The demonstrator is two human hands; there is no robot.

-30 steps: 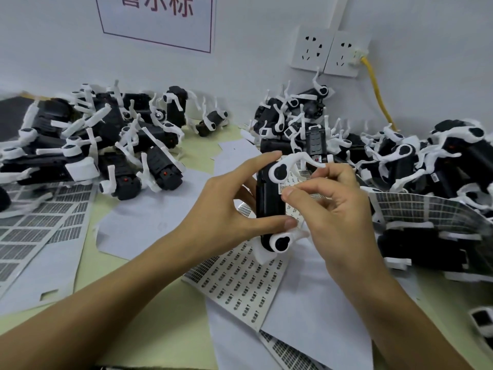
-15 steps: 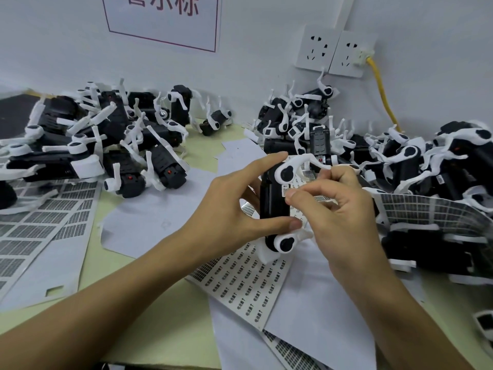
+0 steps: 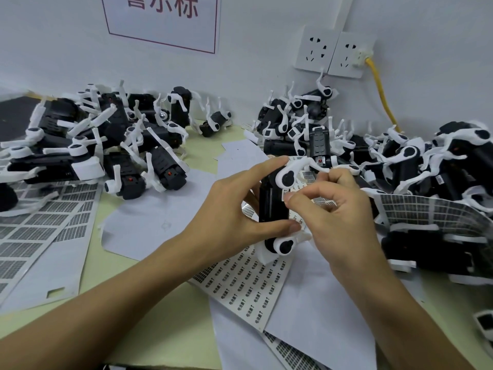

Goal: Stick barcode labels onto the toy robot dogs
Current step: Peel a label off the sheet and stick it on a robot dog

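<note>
The left hand [image 3: 234,214] has a wide grip around the toy robot dog [image 3: 272,206], while the right hand [image 3: 336,209] pinches narrowly at its side, any label hidden.

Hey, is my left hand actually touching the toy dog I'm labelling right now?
Touching. The head view shows the left hand gripping the black toy dog, forefinger on its upper end and thumb pressed against its lower end, no gap visible.

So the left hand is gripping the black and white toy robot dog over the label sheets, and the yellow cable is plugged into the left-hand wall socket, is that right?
Not quite: the head view shows the yellow cable plugged into the right-hand white wall socket, not the left-hand one. The left hand does grip the black and white toy robot dog over the printed label sheets.
</note>
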